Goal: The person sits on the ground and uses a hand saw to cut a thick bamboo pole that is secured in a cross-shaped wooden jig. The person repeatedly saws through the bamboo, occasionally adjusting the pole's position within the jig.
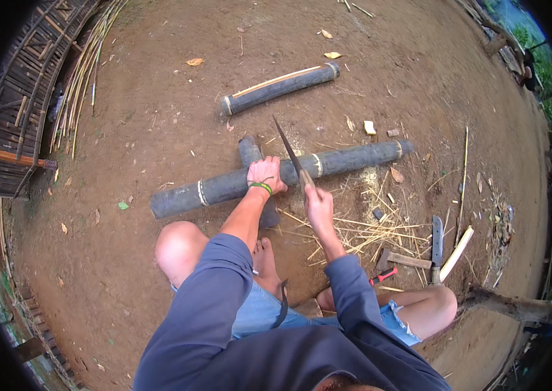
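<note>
A long dark bamboo pole (354, 159) with pale rings at its joints lies across a shorter log (248, 150) on the ground in front of me. My left hand (265, 174) presses down on the pole above that log, its fingers curled over it. In my right hand (318, 205) is the wooden handle of a hand saw (289, 144). The saw's long, tapering blade crosses the pole just right of my left hand and points away from me. Its teeth and any cut beneath it cannot be made out.
Beyond the pole lies another bamboo length (282, 86) with a pale split strip. Thin sticks (380, 228) litter the ground at right, near a hammer (406, 260), a red-handled tool (383, 276) and a machete (437, 241). A slatted bamboo structure (22, 98) stands far left.
</note>
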### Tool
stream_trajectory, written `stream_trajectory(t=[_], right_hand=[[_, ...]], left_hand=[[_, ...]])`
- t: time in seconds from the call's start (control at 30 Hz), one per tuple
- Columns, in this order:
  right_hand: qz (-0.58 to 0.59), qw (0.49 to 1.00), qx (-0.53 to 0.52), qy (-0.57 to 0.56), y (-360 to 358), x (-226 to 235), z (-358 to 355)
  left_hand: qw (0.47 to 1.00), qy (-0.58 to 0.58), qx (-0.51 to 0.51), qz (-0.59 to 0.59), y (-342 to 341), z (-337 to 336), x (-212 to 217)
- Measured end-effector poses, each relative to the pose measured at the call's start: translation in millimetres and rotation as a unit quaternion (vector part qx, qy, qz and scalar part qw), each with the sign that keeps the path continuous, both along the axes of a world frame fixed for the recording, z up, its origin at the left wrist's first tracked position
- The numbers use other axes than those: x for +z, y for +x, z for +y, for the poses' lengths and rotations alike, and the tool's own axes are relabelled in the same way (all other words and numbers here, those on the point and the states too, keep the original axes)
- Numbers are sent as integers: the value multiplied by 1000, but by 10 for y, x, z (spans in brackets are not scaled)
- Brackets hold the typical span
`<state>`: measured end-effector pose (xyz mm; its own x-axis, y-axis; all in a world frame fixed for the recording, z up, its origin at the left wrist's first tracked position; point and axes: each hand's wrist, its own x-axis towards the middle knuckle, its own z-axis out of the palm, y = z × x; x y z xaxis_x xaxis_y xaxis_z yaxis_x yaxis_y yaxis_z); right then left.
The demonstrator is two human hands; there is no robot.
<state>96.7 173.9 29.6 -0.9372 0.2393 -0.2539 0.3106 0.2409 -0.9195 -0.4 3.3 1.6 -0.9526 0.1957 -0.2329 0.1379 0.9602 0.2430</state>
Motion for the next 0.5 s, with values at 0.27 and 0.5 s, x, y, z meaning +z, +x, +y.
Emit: stream_trajectory(t=[0.27, 0.5], right_hand=[[32, 998, 36, 45, 1073, 131, 257], [-11, 997, 44, 65, 900, -94, 162]], left_hand=[[1000, -16, 26, -9, 37, -174, -71], [999, 2, 22, -42, -120, -209, -11]])
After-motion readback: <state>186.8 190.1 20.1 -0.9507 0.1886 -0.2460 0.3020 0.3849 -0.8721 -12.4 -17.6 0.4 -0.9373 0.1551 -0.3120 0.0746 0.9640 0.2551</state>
